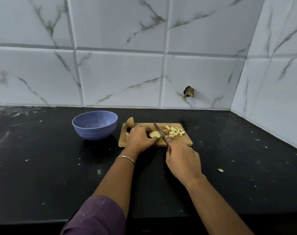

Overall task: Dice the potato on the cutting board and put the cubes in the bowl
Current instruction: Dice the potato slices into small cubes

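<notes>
Both hands work at the worktop's middle: right hand (182,160) grips one knife (159,132), left hand (140,138) pins one potato piece (155,134) on one cutting board (178,142). Cubes (174,131) heap at its right end, another potato half (130,122) at its far left corner, one empty bowl (95,125) beside
</notes>
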`<state>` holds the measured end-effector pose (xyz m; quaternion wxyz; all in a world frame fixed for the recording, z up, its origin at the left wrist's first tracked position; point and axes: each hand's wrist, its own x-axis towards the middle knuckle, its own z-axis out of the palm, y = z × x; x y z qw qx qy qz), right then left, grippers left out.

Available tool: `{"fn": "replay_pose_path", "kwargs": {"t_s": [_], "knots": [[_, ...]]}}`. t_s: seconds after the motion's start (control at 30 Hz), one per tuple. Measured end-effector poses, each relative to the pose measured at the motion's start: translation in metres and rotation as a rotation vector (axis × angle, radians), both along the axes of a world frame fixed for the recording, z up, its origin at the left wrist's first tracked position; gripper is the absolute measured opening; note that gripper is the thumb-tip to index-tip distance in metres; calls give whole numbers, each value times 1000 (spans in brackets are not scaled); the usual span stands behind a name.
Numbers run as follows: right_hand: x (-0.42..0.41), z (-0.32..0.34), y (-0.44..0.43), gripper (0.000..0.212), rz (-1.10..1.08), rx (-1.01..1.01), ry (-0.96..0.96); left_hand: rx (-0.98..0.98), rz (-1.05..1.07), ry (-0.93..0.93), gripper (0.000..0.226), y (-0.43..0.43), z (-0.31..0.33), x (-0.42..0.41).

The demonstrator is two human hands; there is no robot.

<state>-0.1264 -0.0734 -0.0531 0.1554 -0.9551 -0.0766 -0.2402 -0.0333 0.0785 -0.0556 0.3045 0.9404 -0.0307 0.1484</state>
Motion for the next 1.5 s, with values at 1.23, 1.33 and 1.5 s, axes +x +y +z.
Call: {"fn": "replay_pose_path", "kwargs": {"t_s": [1.23, 1.33, 1.5], "knots": [[10, 1, 12, 58, -29, -81, 43, -20, 13, 62, 41, 2, 1, 6], [9, 2, 12, 58, -18, -87, 46, -21, 1, 64, 39, 2, 1, 5], [8, 3, 11, 56, 17, -97, 46, -16, 3, 75, 37, 3, 0, 7]]}}
